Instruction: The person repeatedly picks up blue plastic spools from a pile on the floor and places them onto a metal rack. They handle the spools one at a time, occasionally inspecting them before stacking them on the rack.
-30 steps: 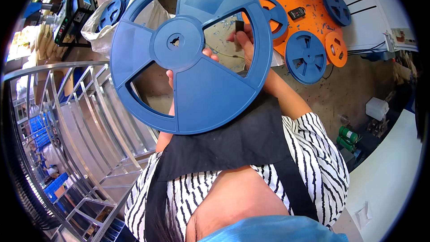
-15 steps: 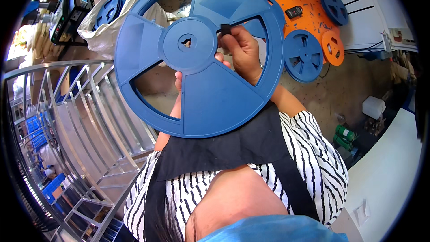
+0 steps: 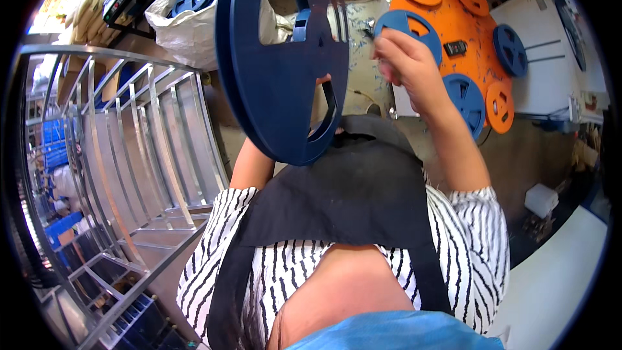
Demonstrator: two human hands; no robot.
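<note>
A large blue plastic reel point(image 3: 278, 84) is held up in front of my chest, turned almost edge-on so the gap between its two flanges shows. My left hand point(image 3: 323, 79) supports it from behind; the reel hides most of that hand, with a bit of finger showing through a cutout. To the right of the reel and apart from it, my right hand point(image 3: 407, 65) is raised with fingers pinched. A small black piece point(image 3: 369, 32) shows at its fingertips, blurred.
An orange table point(image 3: 427, 29) ahead right bears blue and orange reels point(image 3: 464, 100) and a small black device point(image 3: 455, 47). A white sack point(image 3: 188, 35) with blue reels stands at far left. A metal rack point(image 3: 155, 136) fills the left side; a white surface point(image 3: 557, 272) lies near right.
The reel has turned from facing me to nearly edge-on. My right hand has come out from the reel's cutout and moved right, away from it, with the small black piece.
</note>
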